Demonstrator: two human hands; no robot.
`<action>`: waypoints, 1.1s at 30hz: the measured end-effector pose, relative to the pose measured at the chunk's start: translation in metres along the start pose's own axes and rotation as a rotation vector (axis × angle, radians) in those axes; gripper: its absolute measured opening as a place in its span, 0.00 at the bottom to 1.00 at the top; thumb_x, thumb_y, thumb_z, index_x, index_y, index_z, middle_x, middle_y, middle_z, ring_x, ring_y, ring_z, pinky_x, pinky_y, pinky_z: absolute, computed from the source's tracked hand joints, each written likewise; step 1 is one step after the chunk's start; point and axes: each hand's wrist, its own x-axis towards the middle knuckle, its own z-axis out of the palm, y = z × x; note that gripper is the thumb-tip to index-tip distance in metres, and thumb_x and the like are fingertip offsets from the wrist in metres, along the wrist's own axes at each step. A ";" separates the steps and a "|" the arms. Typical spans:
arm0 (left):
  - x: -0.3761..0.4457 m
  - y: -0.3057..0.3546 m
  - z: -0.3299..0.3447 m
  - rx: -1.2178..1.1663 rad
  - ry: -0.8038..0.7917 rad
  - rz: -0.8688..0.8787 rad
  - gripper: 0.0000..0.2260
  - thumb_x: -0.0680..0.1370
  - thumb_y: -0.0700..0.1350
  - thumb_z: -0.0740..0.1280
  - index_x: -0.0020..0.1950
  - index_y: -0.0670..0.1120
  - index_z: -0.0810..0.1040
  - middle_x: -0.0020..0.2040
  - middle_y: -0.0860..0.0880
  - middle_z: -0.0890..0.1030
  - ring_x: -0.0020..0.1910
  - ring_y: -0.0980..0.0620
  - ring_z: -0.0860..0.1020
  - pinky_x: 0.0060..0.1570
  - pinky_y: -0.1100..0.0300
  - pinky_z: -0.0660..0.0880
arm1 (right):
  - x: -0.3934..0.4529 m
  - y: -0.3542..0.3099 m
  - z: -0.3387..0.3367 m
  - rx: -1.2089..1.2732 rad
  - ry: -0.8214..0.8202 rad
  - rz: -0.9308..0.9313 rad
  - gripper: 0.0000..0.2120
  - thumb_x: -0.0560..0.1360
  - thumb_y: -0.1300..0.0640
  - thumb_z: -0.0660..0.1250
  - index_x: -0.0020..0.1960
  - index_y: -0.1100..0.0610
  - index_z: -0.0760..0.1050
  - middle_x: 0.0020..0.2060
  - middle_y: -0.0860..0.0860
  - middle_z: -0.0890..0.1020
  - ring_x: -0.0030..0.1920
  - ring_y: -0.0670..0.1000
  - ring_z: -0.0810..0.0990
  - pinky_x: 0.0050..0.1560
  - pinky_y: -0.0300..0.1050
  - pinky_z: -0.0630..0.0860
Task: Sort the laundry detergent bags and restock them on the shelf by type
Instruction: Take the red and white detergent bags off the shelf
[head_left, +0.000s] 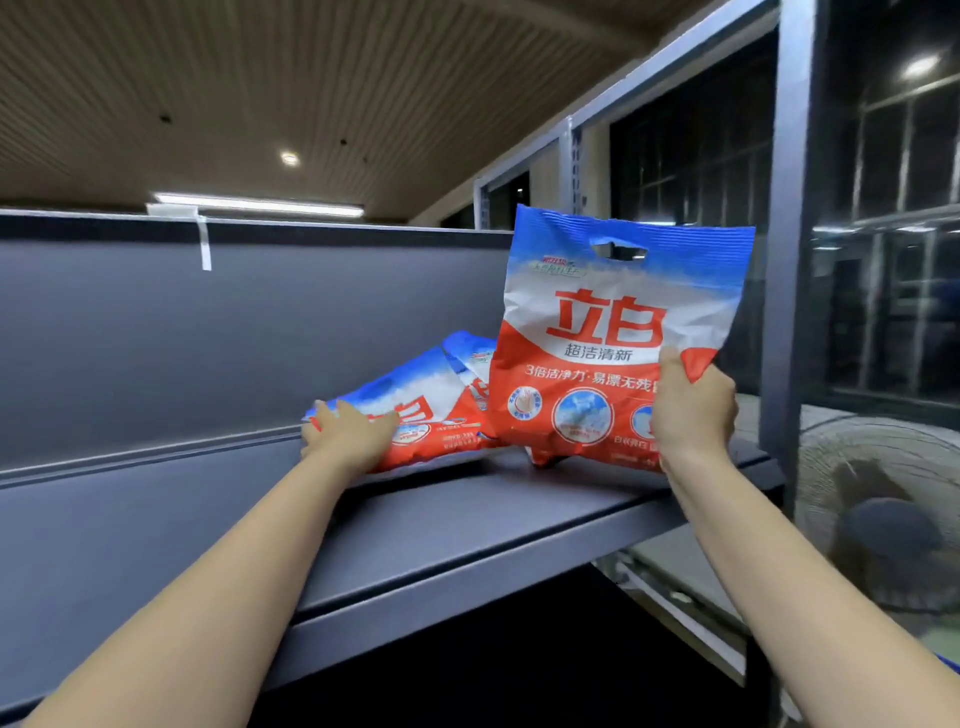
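Detergent bag (613, 332) red, white, blue, upright on shelf (467, 519), right grip (693, 410) pinching it, left grip (348, 431) flat on lying bag (441, 395).

The upright detergent bag (613, 332) is glossy, crinkled plastic film. The shelf (467, 525) looks like smooth matt grey metal, and so does its post (787, 260).

You are facing a dark grey partition wall (208, 322); a ribbed ceiling (311, 78) is glowing under a strip light (260, 204), dark windows (696, 171) are reflecting lamps, and a floor fan (883, 514) is standing at right.
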 end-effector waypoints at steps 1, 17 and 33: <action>-0.001 -0.001 -0.001 0.106 -0.030 0.055 0.33 0.76 0.64 0.57 0.75 0.45 0.61 0.75 0.43 0.60 0.74 0.39 0.57 0.71 0.48 0.56 | 0.010 0.001 0.011 0.029 -0.017 0.037 0.16 0.77 0.45 0.60 0.44 0.57 0.77 0.40 0.53 0.81 0.43 0.58 0.80 0.48 0.50 0.76; -0.020 0.014 -0.024 0.398 -0.031 0.237 0.28 0.71 0.66 0.66 0.67 0.54 0.71 0.64 0.51 0.73 0.64 0.47 0.70 0.59 0.52 0.68 | 0.017 0.001 0.123 -0.331 -0.665 -0.357 0.24 0.73 0.55 0.69 0.66 0.59 0.69 0.66 0.57 0.68 0.65 0.58 0.71 0.63 0.48 0.67; -0.091 0.012 -0.044 0.298 0.075 0.201 0.15 0.76 0.55 0.61 0.55 0.48 0.78 0.52 0.49 0.80 0.50 0.47 0.76 0.45 0.55 0.73 | -0.028 0.003 0.065 -0.516 -0.913 -0.552 0.22 0.76 0.46 0.63 0.67 0.53 0.70 0.63 0.53 0.74 0.60 0.57 0.75 0.59 0.54 0.73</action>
